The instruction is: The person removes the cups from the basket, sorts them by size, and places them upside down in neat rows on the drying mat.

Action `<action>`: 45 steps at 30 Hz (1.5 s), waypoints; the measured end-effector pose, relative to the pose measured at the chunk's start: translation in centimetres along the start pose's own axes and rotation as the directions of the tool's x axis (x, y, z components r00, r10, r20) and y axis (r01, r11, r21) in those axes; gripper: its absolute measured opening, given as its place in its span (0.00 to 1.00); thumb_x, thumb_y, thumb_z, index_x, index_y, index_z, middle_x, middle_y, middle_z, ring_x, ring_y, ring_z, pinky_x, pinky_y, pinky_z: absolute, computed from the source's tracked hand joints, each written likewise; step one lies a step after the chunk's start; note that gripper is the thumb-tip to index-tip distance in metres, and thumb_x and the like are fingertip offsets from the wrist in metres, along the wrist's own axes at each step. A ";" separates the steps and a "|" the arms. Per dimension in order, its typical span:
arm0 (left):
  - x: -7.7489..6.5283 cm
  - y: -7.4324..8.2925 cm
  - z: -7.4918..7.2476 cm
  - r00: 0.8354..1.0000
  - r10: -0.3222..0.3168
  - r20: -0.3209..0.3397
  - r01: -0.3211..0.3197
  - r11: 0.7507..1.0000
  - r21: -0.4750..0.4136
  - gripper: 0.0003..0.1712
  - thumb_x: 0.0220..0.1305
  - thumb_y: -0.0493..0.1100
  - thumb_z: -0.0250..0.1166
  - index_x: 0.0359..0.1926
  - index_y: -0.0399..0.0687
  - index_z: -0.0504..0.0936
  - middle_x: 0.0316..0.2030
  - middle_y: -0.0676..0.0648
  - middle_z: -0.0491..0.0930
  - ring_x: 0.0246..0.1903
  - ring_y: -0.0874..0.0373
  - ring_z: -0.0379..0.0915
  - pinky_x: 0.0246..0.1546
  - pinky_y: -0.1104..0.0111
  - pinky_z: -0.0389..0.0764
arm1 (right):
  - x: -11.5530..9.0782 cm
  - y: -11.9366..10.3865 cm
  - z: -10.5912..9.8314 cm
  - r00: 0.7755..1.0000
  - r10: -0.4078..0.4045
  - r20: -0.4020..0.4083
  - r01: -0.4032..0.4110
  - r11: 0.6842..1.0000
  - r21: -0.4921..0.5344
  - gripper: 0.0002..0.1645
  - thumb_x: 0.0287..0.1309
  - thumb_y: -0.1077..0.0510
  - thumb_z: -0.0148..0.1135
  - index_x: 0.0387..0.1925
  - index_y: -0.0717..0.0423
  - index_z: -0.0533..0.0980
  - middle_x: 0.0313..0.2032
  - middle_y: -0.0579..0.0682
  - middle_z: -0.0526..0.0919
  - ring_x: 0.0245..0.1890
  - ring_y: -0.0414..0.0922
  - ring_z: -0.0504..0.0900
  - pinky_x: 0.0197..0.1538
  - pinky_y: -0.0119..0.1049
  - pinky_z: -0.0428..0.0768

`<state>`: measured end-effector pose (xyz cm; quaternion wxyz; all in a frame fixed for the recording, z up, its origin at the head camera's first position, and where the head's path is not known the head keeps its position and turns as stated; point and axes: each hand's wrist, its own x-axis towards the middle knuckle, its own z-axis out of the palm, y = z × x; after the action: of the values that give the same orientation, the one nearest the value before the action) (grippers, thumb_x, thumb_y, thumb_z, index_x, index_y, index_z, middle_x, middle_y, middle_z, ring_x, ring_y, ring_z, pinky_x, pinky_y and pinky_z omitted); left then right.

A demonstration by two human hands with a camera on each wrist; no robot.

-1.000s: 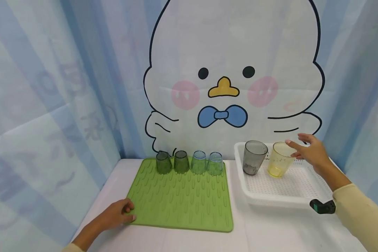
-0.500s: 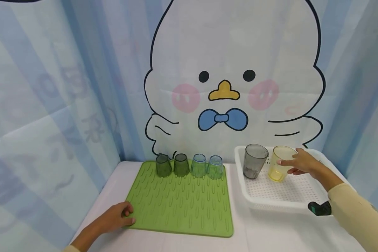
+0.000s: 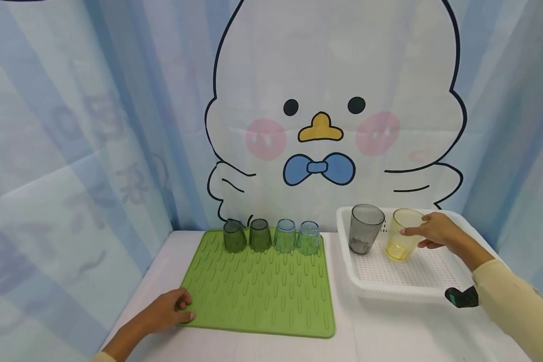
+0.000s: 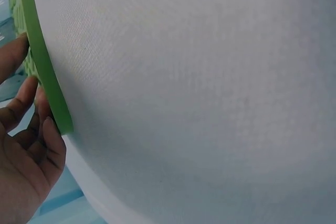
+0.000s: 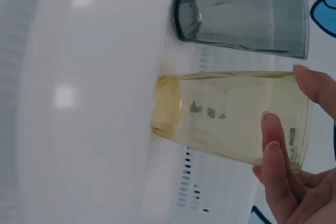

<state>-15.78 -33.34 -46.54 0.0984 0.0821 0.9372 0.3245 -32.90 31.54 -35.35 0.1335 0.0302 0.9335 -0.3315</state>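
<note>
In the head view my right hand (image 3: 434,230) is at a clear yellow glass (image 3: 399,246), upright in a white perforated basket (image 3: 357,281). The right wrist view shows the thumb on one side of the glass near its rim and the fingers curled round the other. Beside it stands a smoky grey glass (image 5: 247,19), untouched. My left hand (image 3: 165,310) rests at the near left corner of a green ridged mat (image 3: 258,296). In the left wrist view its loosely bent fingers touch the mat's edge (image 4: 46,72).
Along the mat's far edge stand several small glasses upside down: dark ones (image 3: 260,236) on the left, pale blue ones (image 3: 285,236) on the right. A white cloth (image 3: 344,347) covers the table. Behind hangs a curtain (image 3: 321,65) with a cartoon bird.
My right hand has come down and left from above the yellow glass and now grips it near the rim. The left hand stays at the mat's corner.
</note>
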 end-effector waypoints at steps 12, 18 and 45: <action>0.0 -0.1 0.2 0.999 0.005 -0.041 -0.004 1.000 0.021 0.18 0.58 0.47 0.74 0.39 0.43 0.75 0.32 0.50 0.72 0.31 0.62 0.65 0.31 0.71 0.70 | -3.5 0.7 0.1 0.982 -0.121 -0.148 0.122 0.992 0.000 0.69 0.57 0.32 0.67 0.71 0.81 0.44 0.65 0.82 0.59 0.36 0.52 0.88 0.46 0.50 0.85; -0.5 0.1 -0.1 0.999 0.016 -0.037 -0.015 1.000 0.007 0.17 0.60 0.47 0.73 0.41 0.41 0.78 0.33 0.50 0.74 0.33 0.61 0.68 0.33 0.70 0.73 | -6.5 -0.2 0.3 0.948 -0.222 -0.226 0.247 0.965 0.087 0.61 0.63 0.38 0.66 0.74 0.74 0.45 0.69 0.80 0.55 0.30 0.44 0.88 0.37 0.35 0.85; -2.7 12.2 1.1 0.960 0.244 -0.135 -0.247 0.969 -0.004 0.17 0.66 0.55 0.68 0.49 0.52 0.79 0.41 0.55 0.78 0.39 0.61 0.76 0.40 0.68 0.79 | -20.3 -6.8 7.3 0.773 -0.580 -0.258 0.635 0.701 0.325 0.47 0.53 0.75 0.69 0.72 0.51 0.62 0.65 0.35 0.72 0.23 0.45 0.85 0.31 0.36 0.85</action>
<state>-11.80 -23.84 -39.38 -0.0047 0.1746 0.9208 0.3486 -12.67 22.32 -31.24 -0.0563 -0.2312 0.8110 -0.5344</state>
